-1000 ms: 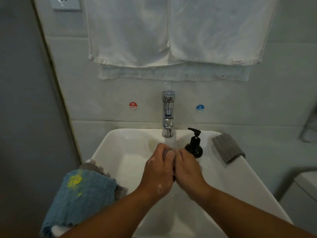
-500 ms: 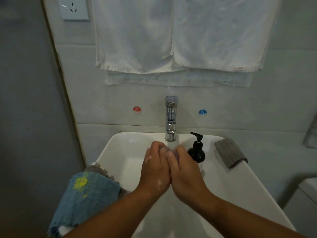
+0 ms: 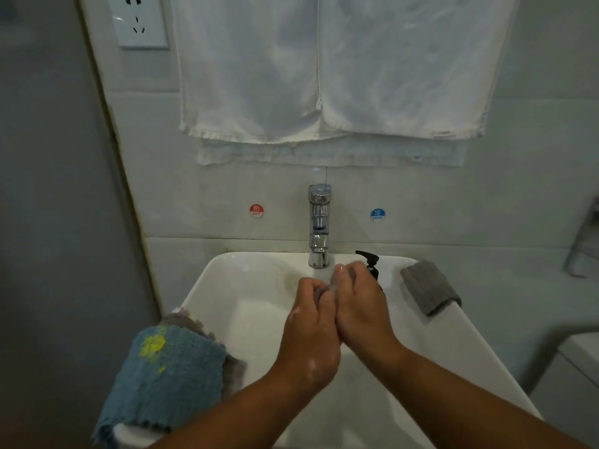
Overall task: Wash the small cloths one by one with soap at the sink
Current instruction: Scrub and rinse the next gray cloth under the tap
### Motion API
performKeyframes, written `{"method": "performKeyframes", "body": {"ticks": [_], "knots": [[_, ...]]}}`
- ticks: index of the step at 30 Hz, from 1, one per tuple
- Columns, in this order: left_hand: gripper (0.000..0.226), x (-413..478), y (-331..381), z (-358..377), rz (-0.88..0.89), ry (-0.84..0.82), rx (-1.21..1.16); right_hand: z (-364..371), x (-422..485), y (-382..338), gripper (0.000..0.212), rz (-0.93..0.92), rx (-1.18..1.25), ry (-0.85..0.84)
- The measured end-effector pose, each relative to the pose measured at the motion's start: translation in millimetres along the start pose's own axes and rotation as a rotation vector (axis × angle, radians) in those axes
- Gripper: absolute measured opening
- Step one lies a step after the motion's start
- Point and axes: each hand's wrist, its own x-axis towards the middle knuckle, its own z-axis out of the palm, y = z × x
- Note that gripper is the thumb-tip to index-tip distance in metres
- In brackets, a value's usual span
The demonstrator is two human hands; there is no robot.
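Nearest you, on the left rim of the sink (image 3: 207, 286), the blue cloth (image 3: 165, 377) with a yellow stain lies draped over a grey cloth (image 3: 235, 371). They are probably parked there to wait their turn, within reach but clear of the bowl. Over the middle of the basin your left grip (image 3: 311, 319) and right grip (image 3: 363, 306) press together, both curled round the small cloth (image 3: 321, 291). Only a greyish sliver of it shows between the fingers, and the rest is hidden inside your hands. Suds fleck the back of the left, so this reads as the scrubbing step, done over the bowl so lather and drips fall in. Just behind the right grip stands the black soap dispenser (image 3: 372, 264), partly hidden by it. A folded grey cloth (image 3: 429, 286) rests apart on the right rim, whether washed or waiting you cannot tell. The faucet (image 3: 319, 228) rises just beyond your fingertips, and whether it runs is unclear. White towels (image 3: 324, 76) hang on the wall above.
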Motion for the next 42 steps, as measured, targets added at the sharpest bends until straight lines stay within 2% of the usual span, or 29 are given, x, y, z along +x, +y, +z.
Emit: {"method": "performKeyframes", "body": {"ticks": [2,5,7,9,12,15,18,20,23,25,28,31,33,35,37,39,42], "knots": [[0.02,1.2,3.3,0.2,0.029,-0.002,0.032,0.5,-0.3,3.9,0.025,0.089,-0.014,-0.04],[0.019,15.4,0.9,-10.6,-0.029,0.064,0.078,4.4,-29.1,-0.5,0.021,-0.011,-0.087,-0.202],[0.019,16.7,-3.9,-13.5,-0.081,0.08,0.07,2.3,-35.9,-4.6,0.019,-0.095,-0.038,-0.236],[0.021,10.1,-5.6,-7.8,-0.091,0.026,0.045,-0.7,-20.3,-4.7,0.018,-0.118,-0.018,-0.165],[0.022,-1.7,0.1,1.0,-0.056,-0.031,-0.014,-4.2,-0.1,-0.3,0.021,-0.002,-0.039,-0.036],[0.02,9.4,1.2,-7.9,-0.018,0.067,0.032,2.3,-21.8,4.5,0.022,-0.005,-0.051,-0.152],[0.018,17.5,-1.3,-17.3,-0.087,0.105,0.016,1.6,-42.2,-3.4,0.018,-0.122,-0.04,-0.246],[0.019,8.8,-1.7,-11.5,-0.099,0.058,0.0,-1.2,-30.1,-6.8,0.017,-0.136,0.002,-0.181],[0.021,-6.1,-1.5,-1.5,-0.052,-0.008,0.009,-4.1,-6.1,-3.7,0.018,0.02,0.003,-0.047],[0.019,-1.4,-1.9,-4.4,-0.005,0.027,0.024,-0.9,-12.8,1.8,0.023,0.063,-0.074,-0.1],[0.018,15.8,-2.3,-17.2,-0.065,0.116,0.109,2.7,-45.0,-2.7,0.023,-0.018,-0.123,-0.231],[0.018,11.5,-8.4,-19.5,-0.107,0.066,0.11,-0.3,-45.8,-8.4,0.017,-0.117,-0.046,-0.205],[0.022,-0.4,-7.9,-12.3,-0.103,-0.027,0.11,-0.7,-25.6,-2.1,0.017,-0.051,-0.046,-0.112],[0.021,-6.7,-4.3,-7.3,-0.062,-0.064,0.108,-0.9,-11.3,7.5,0.021,0.12,-0.015,-0.07],[0.018,1.1,-1.7,-8.3,-0.032,0.004,0.094,2.7,-21.2,11.7,0.027,0.208,-0.01,-0.172],[0.017,13.7,-1.0,-14.9,-0.073,0.085,0.158,5.8,-42.0,7.2,0.028,0.153,-0.096,-0.275],[0.02,16.8,-7.3,-18.3,-0.143,0.064,0.167,1.6,-49.0,-2.9,0.018,-0.008,-0.098,-0.218]]}}
